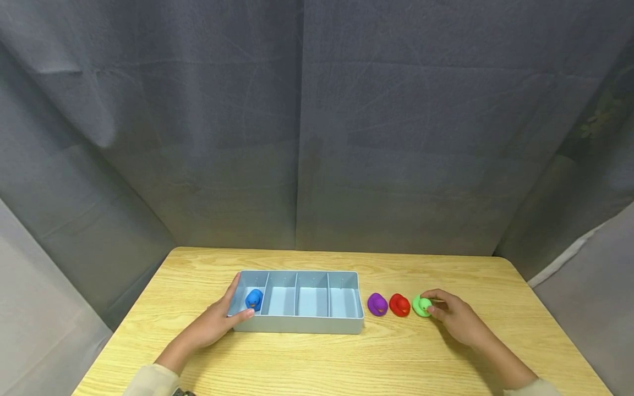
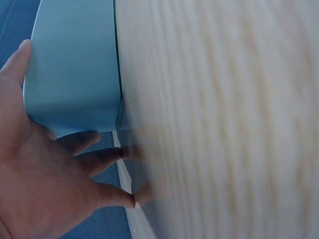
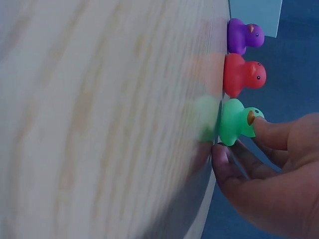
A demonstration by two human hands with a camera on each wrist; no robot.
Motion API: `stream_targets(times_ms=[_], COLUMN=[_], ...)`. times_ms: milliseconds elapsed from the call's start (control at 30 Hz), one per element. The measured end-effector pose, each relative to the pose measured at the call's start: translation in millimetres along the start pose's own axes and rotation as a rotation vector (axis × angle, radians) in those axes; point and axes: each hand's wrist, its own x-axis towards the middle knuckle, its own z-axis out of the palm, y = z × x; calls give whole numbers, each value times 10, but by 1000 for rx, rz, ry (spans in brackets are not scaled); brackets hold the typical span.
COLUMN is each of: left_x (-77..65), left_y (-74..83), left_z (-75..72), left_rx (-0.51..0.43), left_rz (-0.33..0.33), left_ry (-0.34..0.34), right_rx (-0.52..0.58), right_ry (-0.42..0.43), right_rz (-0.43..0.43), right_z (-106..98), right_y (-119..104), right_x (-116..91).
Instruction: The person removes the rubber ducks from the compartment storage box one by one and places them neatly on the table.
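My left hand [image 1: 213,324] rests against the left end of a light blue box [image 1: 322,325] with several compartments in a row. Its thumb lies along the front rim and its straight fingers along the end wall. A blue rubber duck [image 1: 254,299] sits in the leftmost compartment. On the right, my right hand [image 1: 458,319] pinches a green rubber duck [image 3: 232,122] between thumb and fingers, with the duck at table level. Beside it stand a red rubber duck [image 1: 399,305] and a purple rubber duck [image 1: 378,304], between the green duck and the box.
A wooden table [image 1: 297,363] lies under everything. Dark grey curtains [image 1: 396,165] hang behind its back edge, and lighter cloth [image 1: 39,308] hangs at the left side.
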Motion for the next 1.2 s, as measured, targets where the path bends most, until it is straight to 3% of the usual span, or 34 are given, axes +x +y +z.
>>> stream_targets(times_ms=[433, 667, 1200], left_x=[-11, 0, -8], left_y=[12, 7, 24], left_z=[-5, -5, -5], left_rx=[-5, 6, 5], left_rz=[1, 3, -2], left_ry=[4, 6, 8], right_rx=[19, 66, -13], right_ry=[-8, -10, 51], right_rz=[-38, -4, -84], right_z=[-34, -56, -114], right_y=[-11, -61, -273], right_x=[-2, 6, 22])
